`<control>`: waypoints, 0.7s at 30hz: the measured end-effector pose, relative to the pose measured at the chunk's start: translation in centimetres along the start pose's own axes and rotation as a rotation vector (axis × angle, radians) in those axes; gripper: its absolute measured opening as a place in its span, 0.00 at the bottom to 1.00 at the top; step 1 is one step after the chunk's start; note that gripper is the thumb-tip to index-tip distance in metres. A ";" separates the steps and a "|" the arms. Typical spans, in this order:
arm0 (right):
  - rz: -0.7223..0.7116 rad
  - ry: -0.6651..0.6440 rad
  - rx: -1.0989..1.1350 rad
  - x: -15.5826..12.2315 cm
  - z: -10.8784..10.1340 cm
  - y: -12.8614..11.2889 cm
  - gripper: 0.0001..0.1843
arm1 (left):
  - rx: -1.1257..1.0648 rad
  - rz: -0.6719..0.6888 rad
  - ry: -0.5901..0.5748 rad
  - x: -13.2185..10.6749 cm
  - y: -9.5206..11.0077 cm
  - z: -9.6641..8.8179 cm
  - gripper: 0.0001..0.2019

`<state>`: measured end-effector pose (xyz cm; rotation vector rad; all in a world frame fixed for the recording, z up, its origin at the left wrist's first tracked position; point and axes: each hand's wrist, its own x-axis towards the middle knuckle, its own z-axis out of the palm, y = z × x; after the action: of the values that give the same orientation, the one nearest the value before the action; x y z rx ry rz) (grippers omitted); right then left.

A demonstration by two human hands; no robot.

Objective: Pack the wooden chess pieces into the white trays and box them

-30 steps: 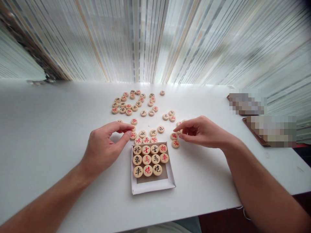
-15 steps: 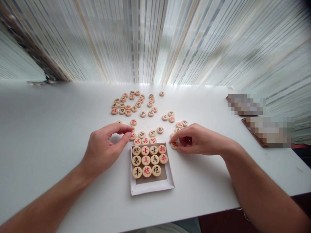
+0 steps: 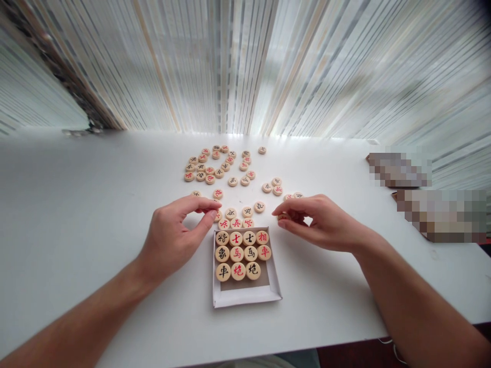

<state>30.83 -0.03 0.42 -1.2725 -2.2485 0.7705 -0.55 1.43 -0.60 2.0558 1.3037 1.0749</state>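
Note:
My left hand (image 3: pixel 180 227) hovers at the upper left of a shallow white box (image 3: pixel 249 298), thumb and index finger slightly apart. Its fingertips are beside a Chinese chess piece (image 3: pixel 218 216), partly hidden by them, and I make out nothing held. Right of the box, my right hand (image 3: pixel 320 222) has thumb and index finger around a round wooden Chinese chess piece (image 3: pixel 283 217); its marking is mostly covered. Inside the box, several pieces lie face up in rows, among them a black cannon piece (image 3: pixel 253 271) ending the front row. Grey box bottom shows beside it.
Loose pieces lie just behind the box, including a red soldier piece (image 3: pixel 236 224). A larger scatter of pieces (image 3: pixel 209 170) spreads farther back on the white table (image 3: pixel 95 204). Two blurred-out flat objects (image 3: pixel 399 169) sit at the right. A striped curtain (image 3: pixel 245 66) hangs behind.
My right hand has lifted slightly away from the table's near side, and the red piece under its fingertips has left its spot. My left hand has hardly moved. The whole view has shifted a little.

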 end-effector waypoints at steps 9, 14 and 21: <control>0.216 0.120 0.894 0.3 4.0 -2.7 0.13 | -0.155 0.019 -0.076 -1.0 1.4 0.3 0.04; 0.210 0.011 1.179 0.3 5.6 -5.2 0.12 | -0.337 -0.045 -0.214 -1.8 2.5 0.6 0.05; 0.207 -0.032 1.278 -0.1 6.2 -6.3 0.12 | -0.457 -0.085 -0.266 -2.2 3.0 0.5 0.06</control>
<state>23.09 -4.28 -0.13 -0.7800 -1.1118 1.8483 0.92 -1.82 0.52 1.7131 0.9054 0.9209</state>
